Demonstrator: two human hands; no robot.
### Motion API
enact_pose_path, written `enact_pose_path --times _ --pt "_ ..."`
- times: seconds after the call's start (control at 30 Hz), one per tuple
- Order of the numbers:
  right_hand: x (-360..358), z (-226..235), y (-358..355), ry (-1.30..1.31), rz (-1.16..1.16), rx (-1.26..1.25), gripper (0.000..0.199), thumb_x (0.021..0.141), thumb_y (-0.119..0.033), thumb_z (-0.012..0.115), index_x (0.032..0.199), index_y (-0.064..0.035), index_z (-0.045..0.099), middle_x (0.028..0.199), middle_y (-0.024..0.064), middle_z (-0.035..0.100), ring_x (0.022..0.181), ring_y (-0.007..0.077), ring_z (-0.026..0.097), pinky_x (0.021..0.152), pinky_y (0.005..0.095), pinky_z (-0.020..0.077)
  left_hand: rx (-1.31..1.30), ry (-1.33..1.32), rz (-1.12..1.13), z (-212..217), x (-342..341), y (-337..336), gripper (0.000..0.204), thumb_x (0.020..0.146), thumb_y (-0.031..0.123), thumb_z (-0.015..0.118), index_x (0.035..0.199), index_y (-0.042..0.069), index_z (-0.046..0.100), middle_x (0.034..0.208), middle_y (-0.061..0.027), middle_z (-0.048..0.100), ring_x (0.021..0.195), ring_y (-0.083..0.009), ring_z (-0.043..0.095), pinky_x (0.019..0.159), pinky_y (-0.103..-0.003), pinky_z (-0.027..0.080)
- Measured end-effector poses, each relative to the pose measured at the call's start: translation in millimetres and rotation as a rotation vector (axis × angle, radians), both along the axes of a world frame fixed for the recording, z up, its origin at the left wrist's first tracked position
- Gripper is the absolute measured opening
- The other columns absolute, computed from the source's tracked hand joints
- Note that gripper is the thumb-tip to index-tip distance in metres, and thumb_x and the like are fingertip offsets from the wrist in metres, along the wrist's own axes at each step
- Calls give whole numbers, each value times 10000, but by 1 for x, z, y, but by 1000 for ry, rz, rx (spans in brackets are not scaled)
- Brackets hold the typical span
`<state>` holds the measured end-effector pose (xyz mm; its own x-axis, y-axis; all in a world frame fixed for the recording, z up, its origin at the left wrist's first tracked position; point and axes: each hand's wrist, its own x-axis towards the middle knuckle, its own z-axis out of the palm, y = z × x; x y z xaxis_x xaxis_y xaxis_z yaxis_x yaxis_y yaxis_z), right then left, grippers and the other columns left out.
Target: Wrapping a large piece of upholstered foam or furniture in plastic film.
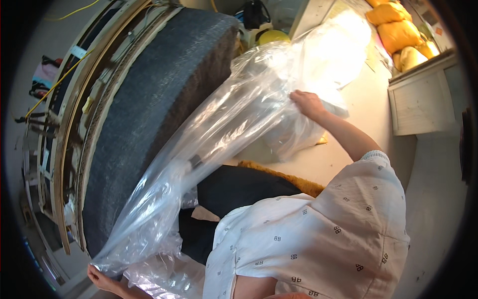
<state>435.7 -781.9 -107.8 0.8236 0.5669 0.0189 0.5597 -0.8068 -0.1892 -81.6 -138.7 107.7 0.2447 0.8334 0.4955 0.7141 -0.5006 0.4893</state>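
Observation:
A long clear plastic sheet (pixel 219 134) is drawn out diagonally between my two hands, creased and shiny. My left hand (pixel 99 278), low at the left, is closed on one end by the table's near corner. My right hand (pixel 306 103) pinches the sheet farther off on the right. The middle of the sheet passes over my black trouser leg and along the edge of the table covered in dark blue-grey cloth (pixel 149 74). More loose plastic bunches at the lower edge and spreads beyond my right hand, where bright light washes it out.
Wooden rails (pixel 74 124) with a yellow cord run along the table's left side. Yellow-orange bundles (pixel 398 35) lie at the far right, near a pale cabinet (pixel 420 102). Brown fluffy material (pixel 284 174) lies beside my leg. A black bag (pixel 254 15) stands at the back.

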Motion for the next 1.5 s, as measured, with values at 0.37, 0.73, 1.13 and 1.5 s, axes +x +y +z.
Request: enact_pose_path --times 0.37,0.73,1.13,1.5 --pt "232 105 -146 -40 -473 123 264 813 -213 510 785 35 596 742 180 623 704 315 619 641 409 491 -52 301 27 -84 -57 137 374 863 346 555 929 -15 631 853 -132 631 743 -222 551 714 -332 437" --pt "165 164 220 -198 423 476 410 881 -335 491 1161 -37 518 1142 156 542 1079 295 505 909 348 396 -202 110 197 -126 -166 143 313 829 275 578 911 -23 631 831 -95 632 754 -178 546 723 -312 441" --pt "228 158 321 -935 229 776 266 838 -230 523 975 -5 485 973 181 477 992 330 457 860 437 359 5 271 366 -124 -126 167 391 842 400 568 926 30 660 848 -105 659 761 -237 598 712 -350 445" --pt "158 135 230 -370 122 370 391 821 -356 556 1090 -72 553 1100 143 559 1005 317 539 834 369 438 -65 325 360 -127 -161 186 411 849 432 538 998 69 658 987 -108 652 887 -247 608 799 -334 438"
